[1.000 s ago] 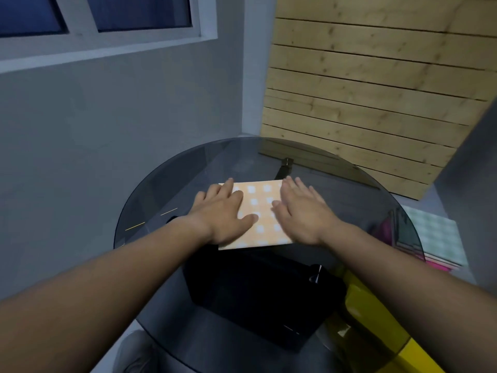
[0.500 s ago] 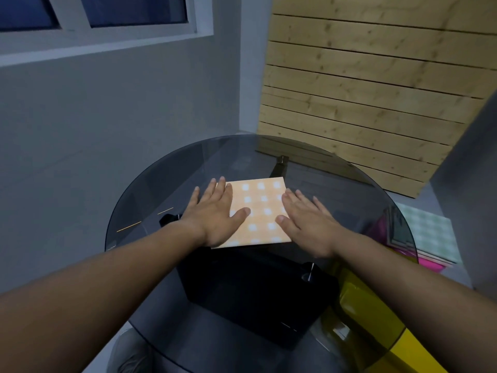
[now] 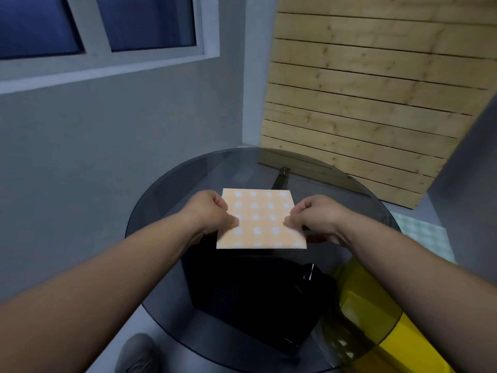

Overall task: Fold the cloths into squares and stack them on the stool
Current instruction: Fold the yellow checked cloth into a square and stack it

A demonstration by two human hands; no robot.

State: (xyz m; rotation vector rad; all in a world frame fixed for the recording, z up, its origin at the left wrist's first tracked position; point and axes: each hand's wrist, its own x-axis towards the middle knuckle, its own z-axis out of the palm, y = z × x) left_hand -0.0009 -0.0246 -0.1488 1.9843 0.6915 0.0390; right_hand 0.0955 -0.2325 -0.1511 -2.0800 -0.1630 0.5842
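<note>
A folded orange cloth with pale squares (image 3: 259,219) sits over the middle of a round dark glass table (image 3: 166,189). My left hand (image 3: 212,214) pinches its left edge with curled fingers. My right hand (image 3: 314,215) pinches its right edge the same way. The cloth's near edge looks slightly raised off the glass. A pale green checked cloth (image 3: 422,238) lies at the right, beyond the table's rim, partly hidden by my right arm.
A black block-shaped object (image 3: 255,300) shows through the glass under the table. A yellow object (image 3: 376,335) lies at the lower right. Wooden planks (image 3: 363,103) lean behind the table. A grey wall and window stand to the left. A shoe (image 3: 137,354) is on the floor.
Both hands went from lying flat on the cloth to pinching its left and right edges. The view shifted upward slightly.
</note>
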